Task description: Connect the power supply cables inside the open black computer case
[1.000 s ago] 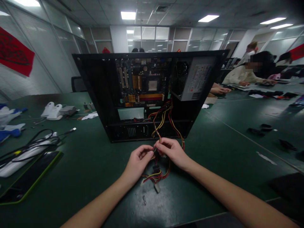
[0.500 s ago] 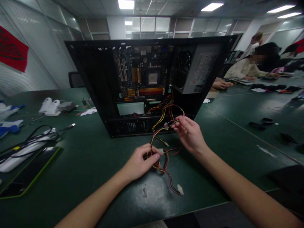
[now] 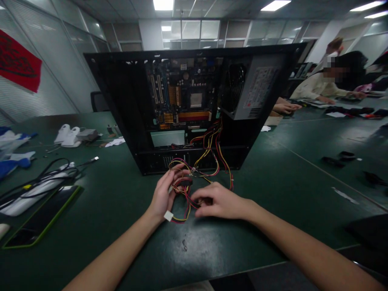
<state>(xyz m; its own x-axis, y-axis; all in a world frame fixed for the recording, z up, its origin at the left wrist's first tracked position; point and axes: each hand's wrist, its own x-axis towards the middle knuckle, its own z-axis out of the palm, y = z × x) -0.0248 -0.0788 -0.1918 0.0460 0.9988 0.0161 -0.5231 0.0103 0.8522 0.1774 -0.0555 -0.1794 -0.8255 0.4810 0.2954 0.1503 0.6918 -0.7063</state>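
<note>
An open black computer case [image 3: 119, 117] stands before me, its motherboard [image 3: 184, 99] facing my way. A grey power supply [image 3: 259, 87] with a fan sits at its upper right. Red, yellow and black power cables [image 3: 209, 151] run down from the supply onto the table. My left hand [image 3: 163, 192] is closed around a loop of these cables, with a dark connector by its fingertips. A white connector [image 3: 169, 216] dangles below that palm. My right hand [image 3: 220, 200] has curled fingers close by, at the cables on the right; its fingertips are partly hidden.
On the green table [image 3: 121, 234] to the left lie a green-edged phone-like slab [image 3: 42, 218], a white power strip [image 3: 36, 190] with black cords, and a grey block [image 3: 87, 135]. Dark small parts [image 3: 333, 161] lie to the right. Co-workers [image 3: 321, 87] sit at the far right.
My left hand has moved up and left, lifting the cable loop. My right hand has come down from the case toward it, leaving the cable it held hanging. The white connector has swung left.
</note>
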